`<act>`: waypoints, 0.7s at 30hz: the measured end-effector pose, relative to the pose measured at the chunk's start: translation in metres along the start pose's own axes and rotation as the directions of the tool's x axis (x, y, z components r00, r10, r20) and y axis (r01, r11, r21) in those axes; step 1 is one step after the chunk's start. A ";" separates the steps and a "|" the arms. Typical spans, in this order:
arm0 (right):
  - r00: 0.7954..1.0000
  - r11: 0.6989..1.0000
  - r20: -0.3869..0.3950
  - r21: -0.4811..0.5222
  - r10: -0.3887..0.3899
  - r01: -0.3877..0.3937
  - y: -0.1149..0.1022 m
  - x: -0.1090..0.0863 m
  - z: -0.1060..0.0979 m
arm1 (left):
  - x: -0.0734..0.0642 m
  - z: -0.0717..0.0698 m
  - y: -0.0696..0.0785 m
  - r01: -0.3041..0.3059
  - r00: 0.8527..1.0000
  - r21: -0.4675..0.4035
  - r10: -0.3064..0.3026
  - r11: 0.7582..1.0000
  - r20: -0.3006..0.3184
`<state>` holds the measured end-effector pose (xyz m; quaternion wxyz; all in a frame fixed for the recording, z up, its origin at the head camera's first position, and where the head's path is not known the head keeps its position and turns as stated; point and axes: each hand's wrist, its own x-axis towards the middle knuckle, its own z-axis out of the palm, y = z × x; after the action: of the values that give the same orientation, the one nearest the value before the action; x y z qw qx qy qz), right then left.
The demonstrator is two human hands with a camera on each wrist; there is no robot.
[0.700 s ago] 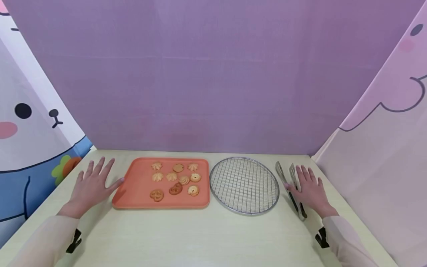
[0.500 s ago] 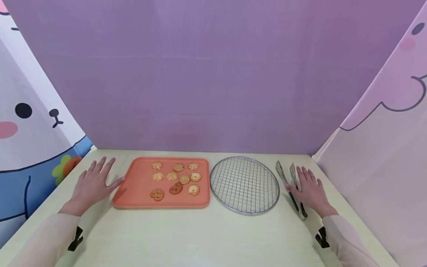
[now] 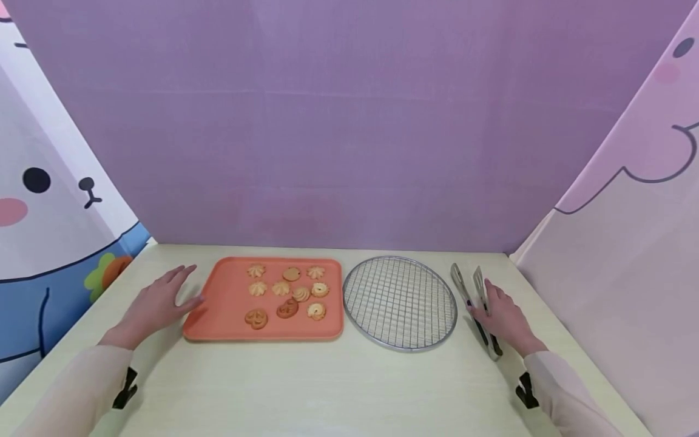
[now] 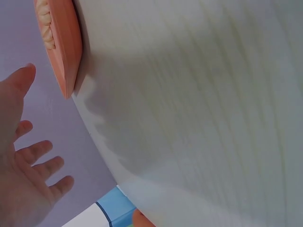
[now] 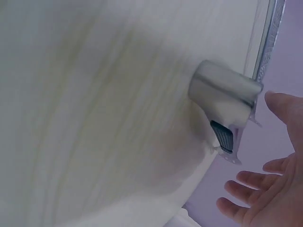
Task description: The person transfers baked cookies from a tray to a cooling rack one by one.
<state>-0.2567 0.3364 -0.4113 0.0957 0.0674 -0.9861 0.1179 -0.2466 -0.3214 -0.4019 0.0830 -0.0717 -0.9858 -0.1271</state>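
Note:
My left hand hovers beside the left edge of an orange tray, fingers spread and holding nothing; in the left wrist view the thumb is apart from the tray. Several cookies lie on the tray, mostly over its middle and right, some piped swirls, some pretzel-shaped. My right hand is over the metal tongs with dark grips, its fingers loosely bent. A gap shows between this hand and the tongs in the right wrist view. The hand covers part of the tongs in the head view.
A round wire cooling rack lies between the tray and the tongs, close against the tray's right edge. The pale table is bounded by a purple back wall and printed side panels.
Both hands have shifted slightly and their fingers have drawn together and bent a little. The tray, cookies, rack and tongs have stayed in place.

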 end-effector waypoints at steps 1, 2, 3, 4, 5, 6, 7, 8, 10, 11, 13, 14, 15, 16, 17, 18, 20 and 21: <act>1.000 1.000 0.006 0.008 0.003 -0.003 0.000 0.000 0.001 | 0.000 0.000 0.000 0.003 1.000 -0.010 -0.002 1.000 0.019; 1.000 1.000 0.014 0.013 0.007 -0.007 0.000 0.000 0.001 | 0.001 0.001 0.000 0.003 0.999 -0.019 -0.003 1.000 0.035; 1.000 1.000 0.023 0.020 0.011 -0.011 -0.001 -0.001 0.002 | 0.001 0.001 0.000 0.007 0.999 -0.028 -0.005 1.000 0.053; 0.999 0.999 0.032 0.027 0.016 -0.017 -0.001 -0.001 0.002 | 0.001 0.002 0.000 0.008 0.998 -0.035 -0.006 0.999 0.066; 0.999 0.999 0.042 0.034 0.023 -0.024 -0.002 -0.001 0.003 | 0.001 0.003 0.000 0.008 0.997 -0.043 -0.004 0.999 0.080; 0.998 0.999 0.054 0.037 0.031 -0.033 -0.003 -0.001 0.003 | 0.001 0.003 0.001 0.009 0.996 -0.052 -0.004 0.999 0.091; 0.997 0.998 0.063 0.040 0.036 -0.038 -0.004 -0.001 0.003 | 0.001 0.004 0.001 0.008 0.995 -0.060 -0.002 0.998 0.100; 0.996 0.998 0.073 0.041 0.044 -0.047 -0.004 0.000 0.004 | 0.001 0.004 0.002 0.006 0.994 -0.065 0.001 0.998 0.107; 0.995 0.997 0.086 0.044 0.052 -0.056 -0.005 0.001 0.004 | 0.000 0.006 0.002 0.006 0.993 -0.079 0.004 0.997 0.121; 0.994 0.997 0.091 0.041 0.055 -0.059 -0.005 0.001 0.005 | 0.000 0.006 0.003 0.005 0.992 -0.086 0.006 0.996 0.127; 0.994 0.997 0.090 0.039 0.059 -0.062 -0.005 0.002 0.006 | 0.000 0.007 0.003 0.006 0.990 -0.093 0.008 0.996 0.141; 0.994 0.997 0.089 0.037 0.061 -0.064 -0.004 0.002 0.007 | 0.000 0.008 0.003 0.003 0.989 -0.097 0.011 0.995 0.146; 0.994 0.997 0.086 0.035 0.060 -0.064 -0.004 0.002 0.007 | 0.001 0.009 0.003 0.003 0.988 -0.102 0.012 0.995 0.152; 0.995 0.997 0.084 0.034 0.061 -0.064 -0.004 0.003 0.008 | 0.001 0.009 0.004 0.002 0.987 -0.106 0.015 0.994 0.158; 0.995 0.997 0.084 0.033 0.062 -0.065 -0.003 0.003 0.009 | 0.001 0.009 0.005 -0.003 0.987 -0.108 0.021 0.994 0.161; 0.994 0.997 0.083 0.035 0.065 -0.068 -0.003 0.003 0.009 | 0.001 0.010 0.005 -0.006 0.986 -0.108 0.024 0.994 0.166; 0.993 0.996 0.088 0.039 0.073 -0.077 -0.003 0.003 0.010 | 0.002 0.011 0.007 -0.012 0.984 -0.111 0.032 0.994 0.175; 0.993 0.996 0.090 0.040 0.075 -0.079 -0.003 0.004 0.010 | 0.002 0.011 0.007 -0.015 0.983 -0.110 0.035 0.994 0.179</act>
<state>-0.2616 0.3302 -0.4196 0.0457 0.0366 -0.9884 0.1399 -0.2487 -0.3113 -0.4108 -0.0092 -0.0997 -0.9799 -0.1723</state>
